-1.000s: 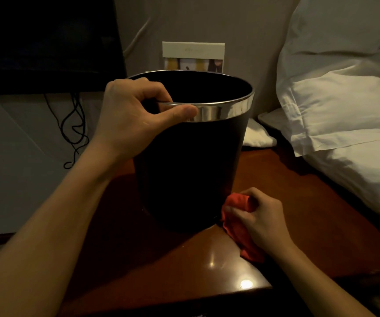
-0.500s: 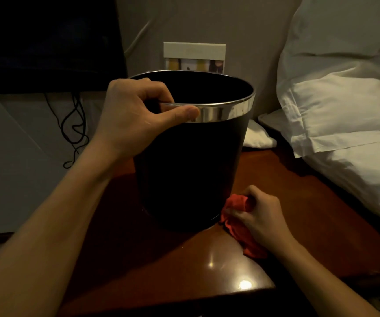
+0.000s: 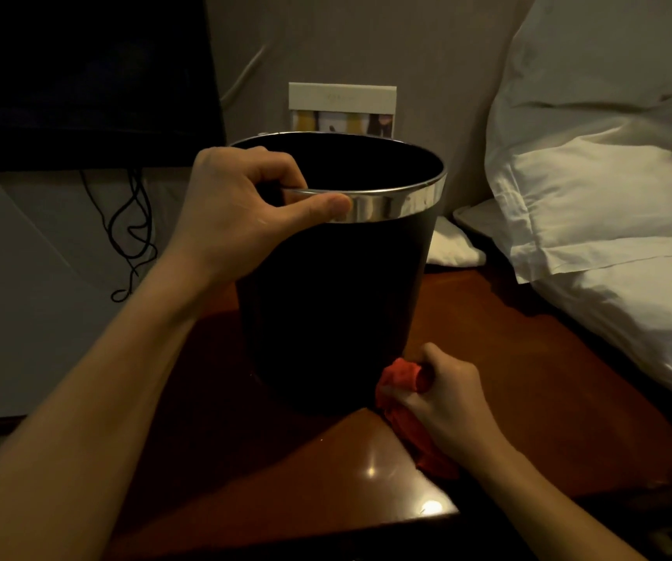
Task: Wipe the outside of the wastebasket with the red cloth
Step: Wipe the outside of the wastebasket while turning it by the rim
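While wastebasket [image 3: 338,301] stands upright, mouth up, left hand [image 3: 237,212] clamps rim, right hand [image 3: 447,402] clutches red cloth [image 3: 401,382].

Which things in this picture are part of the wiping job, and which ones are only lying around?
Part of the job:
wastebasket
red cloth, held by the right hand
left hand, gripping the rim

Only lying around:
pillows
card behind the basket
black cables
wooden table
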### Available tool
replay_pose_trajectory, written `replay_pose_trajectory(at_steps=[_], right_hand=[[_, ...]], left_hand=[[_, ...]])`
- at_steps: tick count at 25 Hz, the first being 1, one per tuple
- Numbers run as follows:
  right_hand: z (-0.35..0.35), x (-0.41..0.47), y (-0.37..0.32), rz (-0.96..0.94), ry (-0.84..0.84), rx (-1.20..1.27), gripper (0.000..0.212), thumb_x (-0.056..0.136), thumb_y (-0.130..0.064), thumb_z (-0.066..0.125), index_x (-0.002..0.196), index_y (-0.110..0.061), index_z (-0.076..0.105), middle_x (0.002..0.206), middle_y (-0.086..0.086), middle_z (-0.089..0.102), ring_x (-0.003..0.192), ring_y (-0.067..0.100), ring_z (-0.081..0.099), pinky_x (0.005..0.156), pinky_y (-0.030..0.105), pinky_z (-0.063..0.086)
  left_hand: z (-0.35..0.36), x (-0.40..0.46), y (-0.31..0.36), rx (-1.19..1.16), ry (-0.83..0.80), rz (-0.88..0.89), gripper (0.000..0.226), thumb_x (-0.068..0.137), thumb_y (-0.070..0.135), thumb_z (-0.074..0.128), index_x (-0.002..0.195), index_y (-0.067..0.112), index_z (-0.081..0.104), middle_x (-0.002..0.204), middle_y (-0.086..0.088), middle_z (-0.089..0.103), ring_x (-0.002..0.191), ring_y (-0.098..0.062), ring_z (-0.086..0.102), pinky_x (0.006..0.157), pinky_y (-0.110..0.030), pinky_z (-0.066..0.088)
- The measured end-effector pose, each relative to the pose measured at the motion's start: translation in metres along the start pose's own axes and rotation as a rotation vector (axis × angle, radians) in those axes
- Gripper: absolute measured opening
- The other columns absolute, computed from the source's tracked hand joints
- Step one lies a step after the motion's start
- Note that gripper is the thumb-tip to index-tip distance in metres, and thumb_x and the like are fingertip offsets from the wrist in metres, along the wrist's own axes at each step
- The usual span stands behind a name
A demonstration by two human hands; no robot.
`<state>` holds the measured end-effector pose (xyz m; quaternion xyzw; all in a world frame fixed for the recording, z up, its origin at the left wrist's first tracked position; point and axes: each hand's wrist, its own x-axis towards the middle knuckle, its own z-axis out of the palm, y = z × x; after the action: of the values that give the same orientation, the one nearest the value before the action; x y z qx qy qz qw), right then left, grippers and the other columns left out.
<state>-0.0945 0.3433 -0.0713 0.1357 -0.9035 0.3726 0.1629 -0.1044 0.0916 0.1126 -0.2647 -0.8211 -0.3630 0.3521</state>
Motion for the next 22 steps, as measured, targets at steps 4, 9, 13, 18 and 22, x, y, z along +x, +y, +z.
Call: replay_pose_trajectory(at_steps=[4,9,13,18,22], right_hand=[[0.028,-0.019,-0.031,-0.117,-0.066,0.039,0.041,0.074,-0.039,0.087,0.086,-0.035,0.047,0.085,-0.019,0.054,0.078,0.0,0.054,0.064,0.012,0.042],[0.007,-0.005,-0.012,0.017,0.165,0.047,0.036,0.074,-0.025,0.089,0.078,-0.025,0.054,0.073,-0.011,0.058,0.065,0.007,0.056,0.055,0.016,0.04],[-0.023,0.007,0.011,0.182,0.32,0.076,0.028,0.075,-0.025,0.088,0.085,-0.019,0.062,0.075,-0.009,0.062,0.066,0.003,0.06,0.055,0.017,0.042],[-0.023,0.0,0.014,0.187,0.362,0.091,0.027,0.076,-0.033,0.086,0.088,-0.022,0.064,0.079,-0.012,0.062,0.072,-0.001,0.059,0.058,0.014,0.039],[-0.016,-0.007,0.009,0.179,0.329,0.154,0.026,0.078,-0.032,0.085,0.092,-0.023,0.065,0.084,-0.013,0.064,0.08,-0.005,0.06,0.061,0.01,0.043]], left_hand=[[0.0,-0.001,0.0,0.01,0.008,-0.008,0.035,0.077,0.053,0.07,0.07,0.019,0.064,0.069,0.004,0.061,0.063,-0.011,0.058,0.056,-0.028,0.045],[-0.001,0.0,0.001,0.004,-0.003,-0.011,0.035,0.078,0.051,0.071,0.07,0.017,0.065,0.068,0.004,0.062,0.062,-0.01,0.058,0.056,-0.03,0.046],[-0.001,0.001,-0.003,-0.079,-0.022,0.025,0.034,0.083,0.043,0.067,0.07,0.011,0.064,0.066,0.002,0.059,0.06,-0.007,0.055,0.055,-0.017,0.041],[-0.007,0.007,-0.021,-0.213,0.083,-0.071,0.045,0.089,0.038,0.065,0.063,0.002,0.063,0.06,0.006,0.057,0.056,-0.007,0.052,0.058,-0.021,0.039],[0.003,0.0,-0.004,0.022,0.172,0.052,0.029,0.093,0.04,0.059,0.071,0.022,0.064,0.065,0.006,0.058,0.062,0.002,0.051,0.071,-0.023,0.039]])
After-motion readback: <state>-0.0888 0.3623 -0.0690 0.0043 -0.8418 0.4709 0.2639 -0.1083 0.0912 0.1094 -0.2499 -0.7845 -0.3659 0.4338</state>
